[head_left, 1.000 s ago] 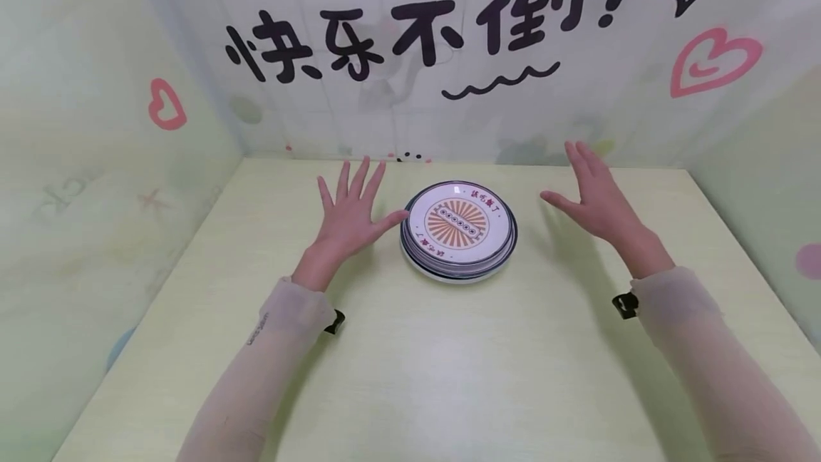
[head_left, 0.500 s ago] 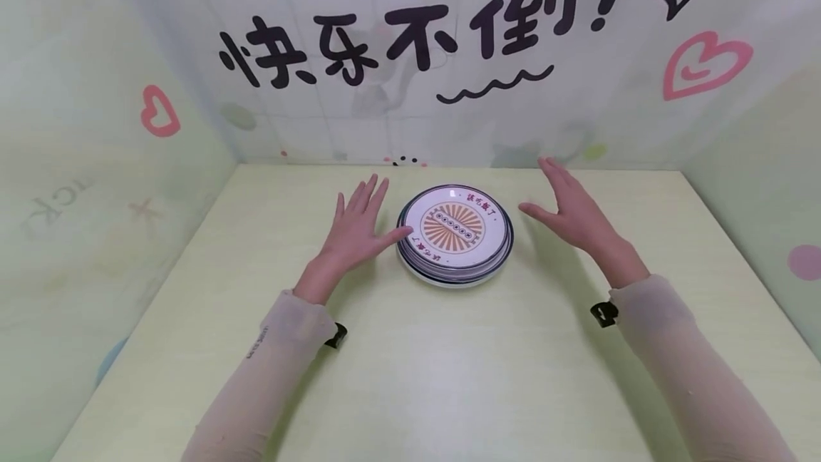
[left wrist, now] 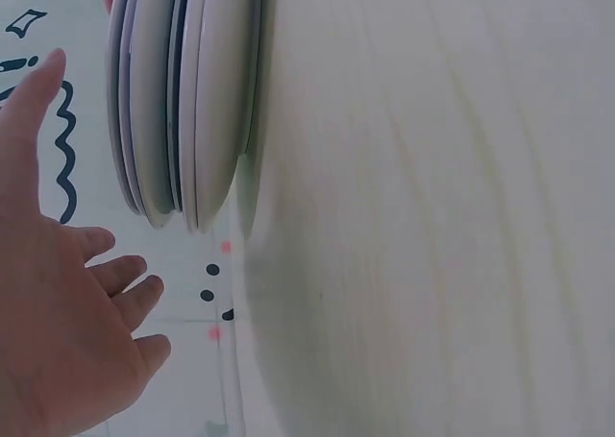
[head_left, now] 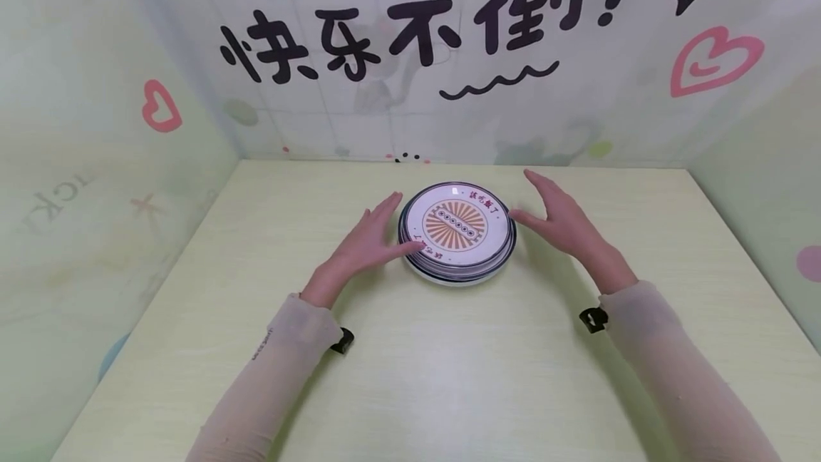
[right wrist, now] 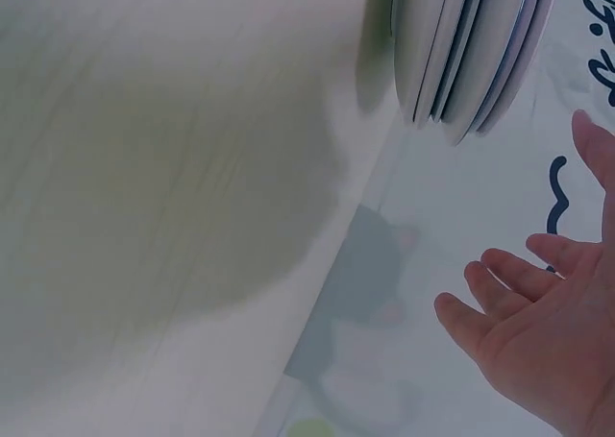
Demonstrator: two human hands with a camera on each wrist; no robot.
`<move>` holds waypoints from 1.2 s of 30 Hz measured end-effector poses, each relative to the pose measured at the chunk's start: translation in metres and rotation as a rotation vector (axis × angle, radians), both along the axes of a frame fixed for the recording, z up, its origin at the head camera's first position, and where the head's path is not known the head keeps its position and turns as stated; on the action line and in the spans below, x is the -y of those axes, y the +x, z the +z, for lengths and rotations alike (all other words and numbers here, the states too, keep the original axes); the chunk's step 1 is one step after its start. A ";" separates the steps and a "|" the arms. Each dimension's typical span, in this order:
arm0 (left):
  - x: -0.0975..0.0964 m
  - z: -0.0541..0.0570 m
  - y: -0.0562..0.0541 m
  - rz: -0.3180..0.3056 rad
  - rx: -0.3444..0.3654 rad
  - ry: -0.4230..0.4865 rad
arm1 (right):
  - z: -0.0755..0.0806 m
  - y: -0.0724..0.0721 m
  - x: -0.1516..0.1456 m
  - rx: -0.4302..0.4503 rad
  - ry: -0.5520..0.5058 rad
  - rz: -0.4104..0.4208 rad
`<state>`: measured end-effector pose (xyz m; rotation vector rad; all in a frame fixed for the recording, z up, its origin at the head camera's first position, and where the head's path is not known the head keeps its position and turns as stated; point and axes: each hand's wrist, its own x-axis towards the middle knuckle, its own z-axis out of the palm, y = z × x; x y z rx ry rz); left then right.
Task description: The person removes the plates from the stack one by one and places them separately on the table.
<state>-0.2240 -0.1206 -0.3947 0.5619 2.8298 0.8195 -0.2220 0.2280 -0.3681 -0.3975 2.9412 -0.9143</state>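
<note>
A stack of several round plates [head_left: 457, 230] sits towards the back of the table. The top plate is white with a dark rim, orange rays in its middle and red characters near the edge. At the stack's left side is my left hand [head_left: 365, 239], fingers extended and thumb over the near-left rim; the left wrist view shows a gap between the fingers and the stacked plates [left wrist: 183, 101]. My right hand [head_left: 564, 223] hovers just right of the stack, thumb pointing at the rim. In the right wrist view its fingers are spread, apart from the plates [right wrist: 471, 53].
The pale wood-look table [head_left: 442, 369] is bounded behind by a printed back wall [head_left: 359, 120] with black characters. Side walls with hearts and spots stand at left and right. A black strap piece [head_left: 594, 319] is at the right cuff, another at the left.
Both hands have moved inward to the stack, the right one leftward and the left one rightward. The left fingers have drawn together. The plates stay where they were.
</note>
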 end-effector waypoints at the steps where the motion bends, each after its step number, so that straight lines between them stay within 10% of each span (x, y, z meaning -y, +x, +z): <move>1: 0.000 0.000 0.001 0.002 0.019 0.019 | -0.001 0.000 0.001 0.007 -0.004 0.000; 36: -0.006 -0.012 -0.001 -0.100 0.193 0.268 | -0.023 0.005 0.025 0.113 -0.158 0.067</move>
